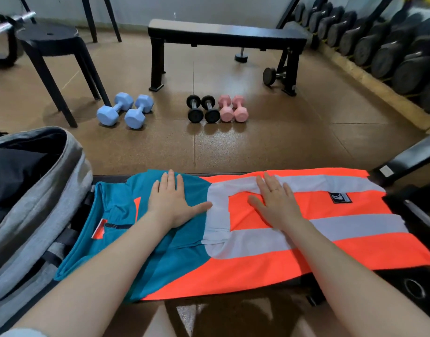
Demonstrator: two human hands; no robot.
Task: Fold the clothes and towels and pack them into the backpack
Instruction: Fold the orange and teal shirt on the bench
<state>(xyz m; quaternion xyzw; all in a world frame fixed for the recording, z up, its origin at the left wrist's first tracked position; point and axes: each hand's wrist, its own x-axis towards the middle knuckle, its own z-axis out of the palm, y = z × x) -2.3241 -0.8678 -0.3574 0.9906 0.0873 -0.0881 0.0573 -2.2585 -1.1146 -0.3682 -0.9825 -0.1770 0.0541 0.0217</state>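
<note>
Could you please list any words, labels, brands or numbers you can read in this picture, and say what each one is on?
No text can be read anywhere.
Dark label on the orange vest: a white mark shows, lettering too blurred to read.
Orange tag on the teal garment: too small to tell whether it is printed.
Pale sticker on the black bench at right: blurred, unreadable.

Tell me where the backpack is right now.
The grey backpack sits open at the lower left of the head view, beside the teal garment under the left hand.
</note>
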